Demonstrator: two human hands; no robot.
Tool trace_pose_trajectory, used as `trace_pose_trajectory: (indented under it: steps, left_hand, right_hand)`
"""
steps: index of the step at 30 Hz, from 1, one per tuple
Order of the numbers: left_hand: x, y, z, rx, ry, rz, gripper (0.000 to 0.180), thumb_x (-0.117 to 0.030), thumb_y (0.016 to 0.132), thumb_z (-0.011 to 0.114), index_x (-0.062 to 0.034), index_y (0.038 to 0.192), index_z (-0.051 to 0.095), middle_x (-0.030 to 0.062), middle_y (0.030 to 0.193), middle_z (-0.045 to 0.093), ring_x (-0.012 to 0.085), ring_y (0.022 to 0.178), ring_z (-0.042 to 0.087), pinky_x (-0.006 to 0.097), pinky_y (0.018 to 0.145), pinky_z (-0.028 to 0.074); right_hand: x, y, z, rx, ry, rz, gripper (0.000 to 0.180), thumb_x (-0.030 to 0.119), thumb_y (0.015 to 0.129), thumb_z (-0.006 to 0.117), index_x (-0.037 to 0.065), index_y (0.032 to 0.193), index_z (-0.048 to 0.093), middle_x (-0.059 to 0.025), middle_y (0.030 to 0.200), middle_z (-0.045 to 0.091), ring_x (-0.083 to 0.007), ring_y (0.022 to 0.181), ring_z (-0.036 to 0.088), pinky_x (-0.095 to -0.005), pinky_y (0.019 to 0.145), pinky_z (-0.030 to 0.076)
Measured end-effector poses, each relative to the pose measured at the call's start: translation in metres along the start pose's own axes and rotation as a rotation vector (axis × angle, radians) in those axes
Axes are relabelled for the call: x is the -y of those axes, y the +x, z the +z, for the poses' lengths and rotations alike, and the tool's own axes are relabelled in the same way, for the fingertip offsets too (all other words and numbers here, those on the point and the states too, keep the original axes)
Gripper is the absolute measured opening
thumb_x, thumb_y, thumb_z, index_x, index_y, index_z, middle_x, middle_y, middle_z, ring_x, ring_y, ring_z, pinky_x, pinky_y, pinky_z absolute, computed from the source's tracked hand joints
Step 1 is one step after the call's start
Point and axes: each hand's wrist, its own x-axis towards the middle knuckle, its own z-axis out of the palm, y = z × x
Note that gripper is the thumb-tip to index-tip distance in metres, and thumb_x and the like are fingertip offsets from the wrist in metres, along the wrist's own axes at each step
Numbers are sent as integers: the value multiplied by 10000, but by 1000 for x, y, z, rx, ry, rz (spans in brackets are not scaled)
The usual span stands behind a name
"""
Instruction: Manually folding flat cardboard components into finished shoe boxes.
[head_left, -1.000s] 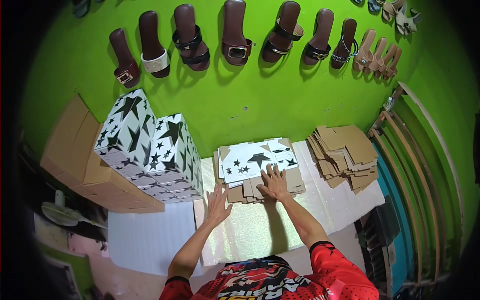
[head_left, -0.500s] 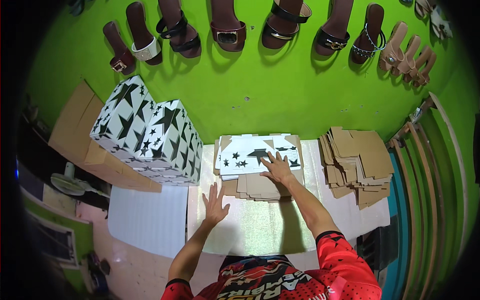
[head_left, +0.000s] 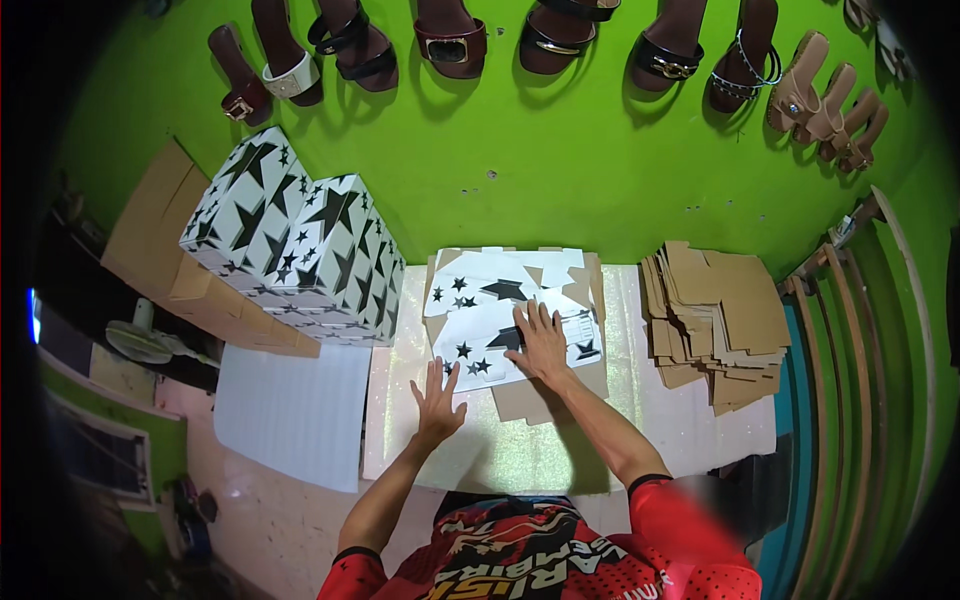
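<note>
Nearest is the person's red shirt point(head_left: 520, 550), with large printed lettering across its front, partly lost in the folds. Beyond it lies a pale, shiny table point(head_left: 400, 450).

The left hand point(head_left: 437, 410) is open, fingers spread, its tips at the near left corner of a white card point(head_left: 475, 345) printed with black stars; whether they press on it, I cannot tell. The right hand point(head_left: 542, 345) is also open and lies palm down over the card, right of its middle, gripping nothing. The card sits on a stack of flat cardboard point(head_left: 540, 403), a second starred card showing just behind it. A small block of print by its right edge is too fine to read.

The step in hand looks like shifting or lining up this top card; lifting it would call for fingers under an edge.

Off to the right is a loose pile of plain brown card point(head_left: 735, 300); to the left stand starred boxes point(head_left: 300, 240), with no wording I can make out. Farthest, buckled sandals point(head_left: 450, 45) hang along a green wall point(head_left: 580, 190).
</note>
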Motion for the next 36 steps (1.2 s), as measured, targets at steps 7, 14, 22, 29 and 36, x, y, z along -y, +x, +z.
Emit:
trace_pose_trajectory:
  steps: [7, 14, 22, 29, 36]
  left_hand:
    - [12, -28, -13, -55, 7, -78, 1021, -216, 808, 790, -190, 1686, 270, 243, 1749, 122, 439, 1618, 116, 829, 1152, 66]
    - [35, -48, -25, -114, -105, -348, 768, -373, 1021, 637, -210, 1682, 283, 188, 1769, 92, 399, 1632, 71, 808, 1166, 56]
    - [50, -37, -53, -129, -406, -542, 740, -730, 1014, 415, -229, 1536, 575, 171, 1750, 221, 336, 1644, 68, 729, 1211, -42]
    - [36, -57, -69, 104, -390, -367, 767, -736, 971, 508, -182, 1489, 624, 173, 1738, 256, 333, 1643, 66, 686, 1250, 1]
    - [79, -86, -48, 98, -411, -362, 870, -651, 996, 541, -88, 1638, 372, 258, 1708, 269, 417, 1602, 206, 683, 1257, 58]
  right_hand:
    - [15, 0, 18, 6, 28, -23, 994, 190, 740, 902, 134, 1598, 402, -172, 1369, 546, -359, 1336, 505, -609, 1208, 334]
    - [22, -18, -2, -225, 151, -117, 709, 71, 837, 802, 98, 1494, 536, -143, 1070, 608, -340, 1001, 601, -468, 887, 489]
    - [57, -72, -47, -276, 369, -127, 214, 76, 882, 763, 36, 1079, 690, -135, 1082, 628, -350, 1002, 604, -450, 889, 509]
    - [86, -142, -53, -297, 394, -137, 192, 85, 896, 773, 27, 1057, 685, -124, 1132, 630, -341, 1068, 624, -435, 895, 532]
    - [127, -197, -38, -313, 396, -50, 231, 186, 876, 817, 39, 1014, 705, -141, 1196, 644, -356, 1109, 620, -453, 952, 522]
